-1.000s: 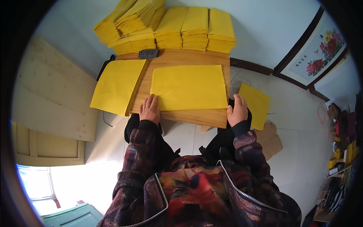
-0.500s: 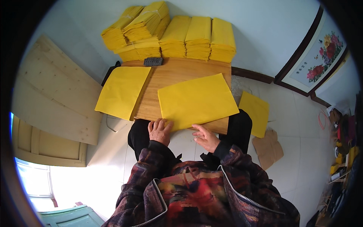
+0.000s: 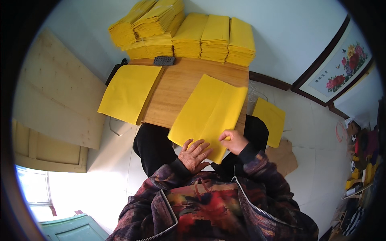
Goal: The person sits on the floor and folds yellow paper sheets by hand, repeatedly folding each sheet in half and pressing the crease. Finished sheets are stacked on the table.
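We find the sheet [image 3: 197, 114], yellow and oblong, lying askew on the right part of the table [image 3: 169, 94]. Its near end juts past the table's front edge, between the person's knees [image 3: 155, 144]. We note a faint lengthwise line running down its surface. Its upper right corner is blurred, so we cannot tell whether it lies flat.

The left hand [image 3: 195, 156] rests on the near end of the sheet. We record its grip as spread, fingers apart and laid over the yellow surface, clasping nothing. The right hand [image 3: 235, 141] is at the sheet's right edge, just beside the left. We see its grip drawn together, fingers curled in against the thumb, pinching that edge.

On the left side of the table we observe a pile [image 3: 128, 92] of yellow sheets, apart from the sheet in hand and overhanging the table's left side. Behind the pile sits a dark grey block [image 3: 164, 60]. Yellow bundles [image 3: 215, 30] stand in a row along the far edge, against the wall [image 3: 277, 40]; at the left end, more are stacked on top.

To the right of the table we log another yellow piece [image 3: 270, 120], set low, and a brown piece [image 3: 283, 156] near it, on the floor [image 3: 301, 180]. A framed flower picture [image 3: 339, 66] stands farther right, by the wall.
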A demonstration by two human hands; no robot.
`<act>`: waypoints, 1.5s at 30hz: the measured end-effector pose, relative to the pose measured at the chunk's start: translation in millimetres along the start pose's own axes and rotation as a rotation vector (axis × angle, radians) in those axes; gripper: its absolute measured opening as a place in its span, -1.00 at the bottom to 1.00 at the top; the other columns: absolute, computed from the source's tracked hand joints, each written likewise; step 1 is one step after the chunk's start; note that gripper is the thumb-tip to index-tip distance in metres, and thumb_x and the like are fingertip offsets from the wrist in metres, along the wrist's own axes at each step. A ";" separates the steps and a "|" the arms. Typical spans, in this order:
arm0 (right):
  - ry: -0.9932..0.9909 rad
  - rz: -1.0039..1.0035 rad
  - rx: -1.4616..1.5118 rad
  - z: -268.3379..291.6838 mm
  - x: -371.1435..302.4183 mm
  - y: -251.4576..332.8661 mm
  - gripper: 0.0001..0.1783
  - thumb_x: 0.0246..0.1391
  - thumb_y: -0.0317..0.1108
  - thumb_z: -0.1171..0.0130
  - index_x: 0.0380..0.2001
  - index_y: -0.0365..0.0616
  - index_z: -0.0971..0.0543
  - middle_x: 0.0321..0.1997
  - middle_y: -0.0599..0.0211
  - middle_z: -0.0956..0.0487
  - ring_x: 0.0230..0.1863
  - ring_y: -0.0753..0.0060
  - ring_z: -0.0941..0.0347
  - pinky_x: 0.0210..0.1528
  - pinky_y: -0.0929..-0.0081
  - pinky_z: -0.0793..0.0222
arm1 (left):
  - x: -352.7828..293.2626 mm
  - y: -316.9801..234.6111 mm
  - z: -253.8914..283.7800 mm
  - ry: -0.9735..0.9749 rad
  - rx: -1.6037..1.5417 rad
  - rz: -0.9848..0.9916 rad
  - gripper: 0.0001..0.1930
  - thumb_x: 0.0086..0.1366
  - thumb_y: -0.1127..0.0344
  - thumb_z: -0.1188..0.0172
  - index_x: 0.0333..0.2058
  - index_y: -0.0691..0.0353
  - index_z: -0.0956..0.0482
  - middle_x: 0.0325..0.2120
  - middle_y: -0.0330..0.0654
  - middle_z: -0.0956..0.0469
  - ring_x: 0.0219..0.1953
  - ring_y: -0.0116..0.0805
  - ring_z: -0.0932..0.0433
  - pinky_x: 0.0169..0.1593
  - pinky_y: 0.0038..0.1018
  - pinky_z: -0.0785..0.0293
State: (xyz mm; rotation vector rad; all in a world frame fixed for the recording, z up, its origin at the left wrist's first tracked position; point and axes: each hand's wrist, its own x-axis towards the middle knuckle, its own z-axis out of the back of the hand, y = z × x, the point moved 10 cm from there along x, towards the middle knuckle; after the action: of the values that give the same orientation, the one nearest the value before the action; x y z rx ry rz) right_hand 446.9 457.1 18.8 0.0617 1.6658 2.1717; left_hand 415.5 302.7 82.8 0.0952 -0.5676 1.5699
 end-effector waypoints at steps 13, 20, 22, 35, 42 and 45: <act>0.226 0.095 -1.250 79.8 166.3 57.3 -0.98 -0.15 -0.45 -0.17 -0.57 -0.10 -0.53 0.08 0.18 -0.45 0.03 0.06 -0.35 -0.01 0.24 -0.32 | -0.8 43.7 19.6 -0.020 -0.013 0.228 -0.33 -0.04 0.14 -0.35 0.09 0.10 -0.38 0.10 -0.08 -0.33 0.15 -0.06 -0.30 0.16 -0.11 -0.21; -0.226 0.484 -0.866 64.8 80.8 95.5 -0.80 -0.10 -0.44 -0.21 -0.32 -0.17 -0.52 0.06 0.11 -0.43 0.10 -0.01 -0.28 0.14 0.23 -0.23 | 24.6 144.4 7.4 0.275 0.304 0.386 0.06 -0.18 -0.25 -0.38 0.29 -0.06 -0.09 0.33 -0.10 0.05 0.36 -0.05 0.06 0.33 -0.02 0.14; -0.238 0.447 -0.827 63.4 46.1 87.6 -0.64 -0.12 -0.26 -0.29 -0.24 -0.20 -0.53 0.01 0.15 -0.44 0.07 0.07 -0.33 0.09 0.25 -0.27 | 31.9 165.2 6.6 0.318 0.269 0.379 0.08 -0.23 -0.28 -0.39 0.27 -0.05 -0.13 0.32 -0.08 0.02 0.35 -0.03 0.06 0.34 -0.02 0.19; -0.154 0.270 -0.964 39.6 -31.3 35.3 -0.18 -0.31 -0.23 -0.42 0.09 -0.10 -0.30 0.25 0.26 -0.21 0.35 0.22 -0.04 0.31 0.03 0.02 | -1.7 118.1 13.2 0.236 0.264 0.402 -0.23 -0.24 0.17 -0.46 0.04 -0.06 -0.35 0.06 -0.18 -0.30 0.13 -0.13 -0.26 0.16 -0.12 -0.13; -0.252 0.409 -0.938 43.0 -34.2 31.5 -0.35 -0.22 -0.46 -0.27 0.04 -0.09 -0.34 0.22 0.31 -0.27 0.31 0.23 -0.15 0.28 0.10 -0.05 | -22.5 133.2 36.9 0.002 0.334 0.310 -0.52 -0.06 0.34 -0.22 -0.06 0.02 -0.43 0.01 -0.16 -0.39 0.09 -0.12 -0.35 0.11 -0.17 -0.21; -0.257 0.455 -0.888 44.2 -36.1 32.3 -0.37 -0.21 -0.45 -0.27 0.03 -0.08 -0.36 0.19 0.29 -0.30 0.28 0.21 -0.19 0.26 0.11 -0.08 | -25.3 147.5 38.1 0.064 0.334 0.314 -0.56 0.00 0.36 -0.17 -0.06 0.03 -0.43 0.01 -0.18 -0.41 0.08 -0.15 -0.37 0.08 -0.21 -0.24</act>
State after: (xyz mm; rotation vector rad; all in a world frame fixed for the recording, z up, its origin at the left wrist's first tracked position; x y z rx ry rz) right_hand 482.9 478.7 69.1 0.4731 0.4739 2.8886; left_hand 266.4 267.8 62.4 0.2155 -0.2736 1.9579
